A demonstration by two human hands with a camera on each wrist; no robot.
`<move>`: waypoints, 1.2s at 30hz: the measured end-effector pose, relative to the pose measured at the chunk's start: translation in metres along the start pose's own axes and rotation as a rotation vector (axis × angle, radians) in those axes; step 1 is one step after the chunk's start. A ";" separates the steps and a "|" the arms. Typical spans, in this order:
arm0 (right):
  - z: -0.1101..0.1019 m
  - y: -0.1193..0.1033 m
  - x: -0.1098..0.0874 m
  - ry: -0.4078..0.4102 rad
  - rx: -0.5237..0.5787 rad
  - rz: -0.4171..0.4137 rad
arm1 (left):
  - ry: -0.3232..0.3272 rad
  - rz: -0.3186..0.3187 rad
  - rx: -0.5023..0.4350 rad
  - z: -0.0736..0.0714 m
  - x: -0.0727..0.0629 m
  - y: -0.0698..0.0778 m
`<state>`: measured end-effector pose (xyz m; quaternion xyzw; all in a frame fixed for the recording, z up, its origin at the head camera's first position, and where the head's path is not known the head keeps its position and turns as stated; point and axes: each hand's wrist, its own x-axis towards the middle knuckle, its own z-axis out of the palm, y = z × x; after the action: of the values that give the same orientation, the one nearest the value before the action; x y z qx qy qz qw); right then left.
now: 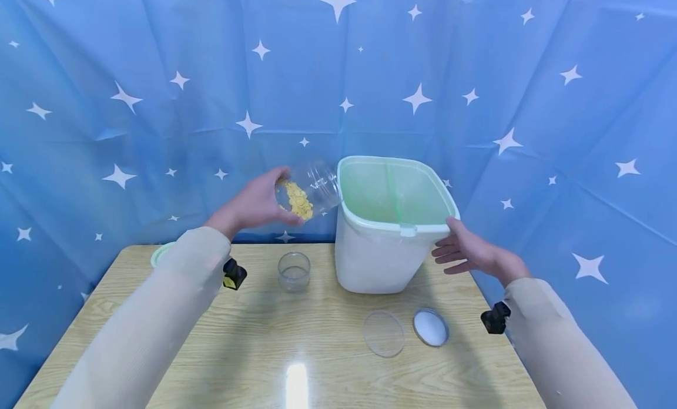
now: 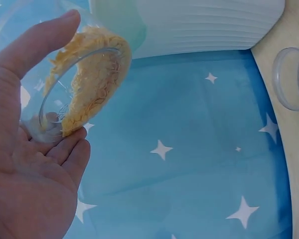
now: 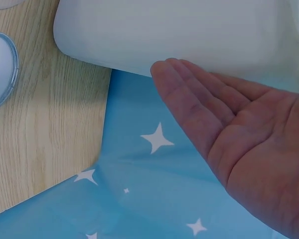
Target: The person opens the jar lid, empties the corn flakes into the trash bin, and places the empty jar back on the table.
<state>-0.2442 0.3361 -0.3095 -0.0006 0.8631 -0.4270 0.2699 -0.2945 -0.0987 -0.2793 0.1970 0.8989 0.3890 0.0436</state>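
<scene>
My left hand grips a clear jar by its base, thumb and fingers around it. The jar lies tilted on its side, its mouth toward the right at the bin's left rim. Yellow flakes rest along its lower wall, and the left wrist view shows them through the base. The white bin with a pale green rim stands uncovered and leans slightly. At its right front corner my right hand has the thumb at the rim and straight fingers along the outer side.
A small clear container stands on the wooden table below the jar. Nearer the front lie a clear round disc and a silver-rimmed round lid. A pale green rim peeks out behind the left sleeve. A blue star-patterned cloth hangs behind.
</scene>
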 end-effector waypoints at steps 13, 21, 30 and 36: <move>0.000 0.003 0.007 -0.066 0.086 0.028 | 0.021 -0.013 0.018 -0.003 0.017 0.025; -0.001 0.007 0.009 -0.051 0.112 0.008 | 0.055 -0.016 0.051 0.002 0.030 0.035; 0.000 0.006 0.009 -0.049 0.115 0.001 | 0.113 0.024 0.163 0.003 0.042 0.049; 0.001 0.006 0.009 -0.049 0.109 0.001 | 0.119 0.041 0.257 0.004 0.044 0.059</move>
<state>-0.2502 0.3368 -0.3183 0.0041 0.8317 -0.4730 0.2907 -0.3156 -0.0423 -0.2360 0.1958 0.9381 0.2825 -0.0432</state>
